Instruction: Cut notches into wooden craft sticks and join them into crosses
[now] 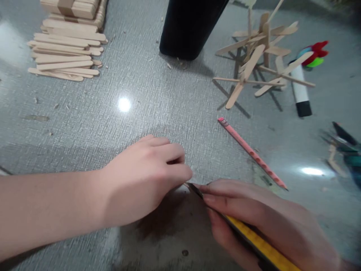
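Observation:
My left hand (149, 173) is closed, with thumb and fingers pinched low over the table. A small pale tip of what looks like a wooden craft stick (185, 184) shows under the pinch; the rest of it is hidden by the hand. Wrapped around a yellow and black utility knife (251, 237), my right hand (262, 214) points the knife's blade (195, 189) at that tip, close to my left fingertips. Whether blade and wood touch is hard to tell.
Loose craft sticks (64, 49) and a banded bundle (73, 7) lie at upper left. A black container (188, 30) stands at the back. To the right are a craft-stick structure (254, 64), a white marker (300, 86), a pink pencil (251, 150) and blurred tools (348, 146).

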Demonstrator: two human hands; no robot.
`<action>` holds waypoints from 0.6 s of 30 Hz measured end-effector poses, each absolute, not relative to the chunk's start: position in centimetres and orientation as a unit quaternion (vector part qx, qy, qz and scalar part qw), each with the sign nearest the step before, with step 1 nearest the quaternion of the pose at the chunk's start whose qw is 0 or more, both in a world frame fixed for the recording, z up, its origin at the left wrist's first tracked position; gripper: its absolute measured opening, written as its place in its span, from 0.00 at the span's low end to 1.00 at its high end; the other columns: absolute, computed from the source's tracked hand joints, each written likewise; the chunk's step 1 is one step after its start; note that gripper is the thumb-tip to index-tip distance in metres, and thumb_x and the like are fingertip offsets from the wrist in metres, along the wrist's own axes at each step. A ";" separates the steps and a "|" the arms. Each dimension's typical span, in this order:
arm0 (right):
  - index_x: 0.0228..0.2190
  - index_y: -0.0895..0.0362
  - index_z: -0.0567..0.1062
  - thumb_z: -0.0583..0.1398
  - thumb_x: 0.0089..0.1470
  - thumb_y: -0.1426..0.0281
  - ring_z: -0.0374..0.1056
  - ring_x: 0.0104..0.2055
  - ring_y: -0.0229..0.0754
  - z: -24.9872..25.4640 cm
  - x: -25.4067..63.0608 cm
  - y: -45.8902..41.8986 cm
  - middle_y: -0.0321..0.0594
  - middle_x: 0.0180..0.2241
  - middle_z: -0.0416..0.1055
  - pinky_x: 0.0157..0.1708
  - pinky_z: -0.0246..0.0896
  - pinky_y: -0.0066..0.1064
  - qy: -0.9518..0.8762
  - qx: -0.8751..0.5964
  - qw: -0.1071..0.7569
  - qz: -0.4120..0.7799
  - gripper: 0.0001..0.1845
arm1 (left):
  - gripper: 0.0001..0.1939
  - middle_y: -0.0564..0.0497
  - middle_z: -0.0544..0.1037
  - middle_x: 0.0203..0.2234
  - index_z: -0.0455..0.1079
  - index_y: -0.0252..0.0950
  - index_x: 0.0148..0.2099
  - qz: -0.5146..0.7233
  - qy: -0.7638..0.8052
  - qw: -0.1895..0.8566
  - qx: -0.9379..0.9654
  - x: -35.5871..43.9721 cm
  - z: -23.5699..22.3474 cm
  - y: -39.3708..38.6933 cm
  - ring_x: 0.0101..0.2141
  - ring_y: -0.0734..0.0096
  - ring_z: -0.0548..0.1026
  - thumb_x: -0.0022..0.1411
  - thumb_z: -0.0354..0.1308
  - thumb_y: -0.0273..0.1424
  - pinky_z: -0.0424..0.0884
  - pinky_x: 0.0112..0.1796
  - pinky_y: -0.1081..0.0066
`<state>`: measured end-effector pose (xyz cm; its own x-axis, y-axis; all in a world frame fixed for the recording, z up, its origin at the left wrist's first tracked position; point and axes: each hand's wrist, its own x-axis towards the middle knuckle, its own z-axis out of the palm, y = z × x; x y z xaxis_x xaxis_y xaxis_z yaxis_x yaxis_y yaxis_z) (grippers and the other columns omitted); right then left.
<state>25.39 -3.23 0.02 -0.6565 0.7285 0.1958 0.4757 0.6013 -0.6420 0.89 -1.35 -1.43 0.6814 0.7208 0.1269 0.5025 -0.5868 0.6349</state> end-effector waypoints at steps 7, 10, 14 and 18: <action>0.45 0.52 0.72 0.59 0.55 0.79 0.82 0.36 0.43 0.0 25.5 -3.5 0.41 0.39 0.83 0.36 0.81 0.30 -0.891 -0.329 0.202 0.240 0.17 | 0.12 0.50 0.76 0.32 0.73 0.34 0.34 0.158 0.386 0.290 0.862 1.5 -0.8 -1.7 0.34 0.66 0.71 0.65 0.51 0.19 0.65 0.38 0.64; 0.45 0.51 0.73 0.59 0.55 0.79 0.82 0.36 0.43 -0.2 25.6 -3.5 0.40 0.39 0.83 0.36 0.81 0.31 -0.892 -0.324 0.200 0.242 0.17 | 0.08 0.50 0.75 0.31 0.71 0.36 0.33 0.125 0.388 0.295 0.864 1.7 -0.4 -1.8 0.31 0.66 0.68 0.61 0.54 0.20 0.65 0.36 0.64; 0.45 0.50 0.73 0.59 0.56 0.79 0.80 0.31 0.40 -1.1 25.3 -3.8 0.37 0.37 0.82 0.32 0.78 0.31 -0.878 -0.326 0.238 0.257 0.17 | 0.09 0.50 0.76 0.33 0.71 0.37 0.32 0.134 0.399 0.307 0.854 1.6 -0.3 -2.0 0.29 0.68 0.67 0.61 0.53 0.21 0.64 0.33 0.66; 0.44 0.48 0.73 0.58 0.56 0.79 0.79 0.31 0.41 -1.3 25.0 -3.9 0.37 0.37 0.82 0.33 0.79 0.34 -0.874 -0.332 0.258 0.245 0.17 | 0.12 0.51 0.75 0.30 0.73 0.36 0.31 0.173 0.388 0.307 0.852 1.2 -0.7 -2.0 0.30 0.70 0.70 0.64 0.51 0.20 0.65 0.34 0.67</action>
